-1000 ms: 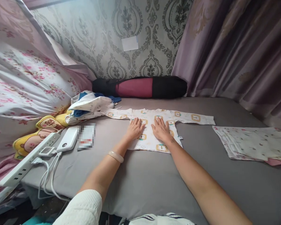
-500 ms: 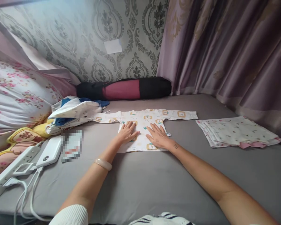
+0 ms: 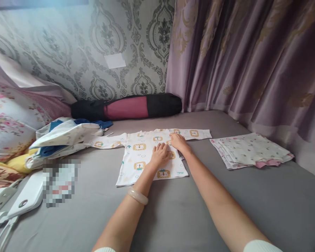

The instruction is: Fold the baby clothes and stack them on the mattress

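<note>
Head view: I am looking forward and down at a grey-covered bed (image 3: 94, 220), where a small white long-sleeved shirt (image 3: 131, 175) with a yellow lion print lies flat in the middle, its sleeves stretched out to both sides. My left hand (image 3: 161, 154) rests palm down on the front of the shirt, right of its middle, fingers a little apart and clamped on nothing; a pale bangle (image 3: 138, 196) circles that wrist. My right hand (image 3: 179, 142) is farther up, on the shirt where the right-hand sleeve joins the body. Its fingers are bent over the cloth, and I cannot tell whether they pinch it or only press on it.

The left-hand sleeve runs up to a loose heap of white and blue clothes (image 3: 65, 136), and I cannot make out where its cuff ends. The other sleeve ends just beside a folded stack of printed cloth (image 3: 248, 148) with a pink edge showing. Nearer me on the left are a blurred-out packet (image 3: 63, 182), a white device (image 3: 28, 190) with cables and a power strip (image 3: 1, 199). Along the patterned wall (image 3: 68, 49) lies a long black and maroon roll (image 3: 126, 107), with purple curtains (image 3: 225, 52) to the right.
</note>
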Demonstrator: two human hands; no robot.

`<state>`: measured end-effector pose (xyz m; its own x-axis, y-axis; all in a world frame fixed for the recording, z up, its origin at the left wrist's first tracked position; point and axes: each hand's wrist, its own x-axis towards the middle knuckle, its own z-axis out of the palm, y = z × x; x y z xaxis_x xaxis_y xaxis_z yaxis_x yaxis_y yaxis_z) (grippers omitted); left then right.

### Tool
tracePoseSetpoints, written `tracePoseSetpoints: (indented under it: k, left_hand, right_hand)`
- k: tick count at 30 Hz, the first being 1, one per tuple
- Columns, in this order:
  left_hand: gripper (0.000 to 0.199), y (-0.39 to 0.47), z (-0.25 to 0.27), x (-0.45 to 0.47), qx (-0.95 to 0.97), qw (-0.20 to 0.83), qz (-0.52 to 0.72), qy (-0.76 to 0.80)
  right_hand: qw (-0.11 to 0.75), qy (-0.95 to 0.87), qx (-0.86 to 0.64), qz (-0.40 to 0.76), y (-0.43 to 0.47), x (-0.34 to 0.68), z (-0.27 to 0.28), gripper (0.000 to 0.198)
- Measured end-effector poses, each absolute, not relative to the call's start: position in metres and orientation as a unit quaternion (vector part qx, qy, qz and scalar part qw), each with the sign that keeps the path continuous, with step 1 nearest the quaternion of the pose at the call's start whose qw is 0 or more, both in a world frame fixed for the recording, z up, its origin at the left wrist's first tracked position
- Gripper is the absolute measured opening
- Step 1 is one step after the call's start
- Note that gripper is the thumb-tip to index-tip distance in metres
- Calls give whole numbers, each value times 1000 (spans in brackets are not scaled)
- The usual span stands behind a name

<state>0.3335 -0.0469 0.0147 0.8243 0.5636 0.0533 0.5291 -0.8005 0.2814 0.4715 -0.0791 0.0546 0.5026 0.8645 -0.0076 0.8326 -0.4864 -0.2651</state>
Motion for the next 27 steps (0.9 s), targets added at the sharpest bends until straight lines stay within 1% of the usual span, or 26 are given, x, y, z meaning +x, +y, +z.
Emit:
tracePoseSetpoints:
  k: [3, 14, 18, 23, 27]
  left_hand:
    - [47, -54, 8, 338, 949, 110, 61, 289]
    - [47, -55, 5, 333, 956, 81, 63, 274]
    - [47, -55, 6, 333, 957, 79, 63, 272]
    - [46, -54, 4, 333, 957, 80, 68, 270]
    - [45, -54, 4, 333, 957, 80, 69, 272]
  right_hand:
    - [116, -477, -868, 72, -75, 487, 42, 44]
    - [112, -466, -870, 111, -60, 520, 29, 55]
    - [127, -420, -896, 70, -59, 525, 25, 61]
    - [104, -447, -886, 63, -63, 527, 24, 58]
    - [104, -451, -885, 58, -64, 529, 24, 57]
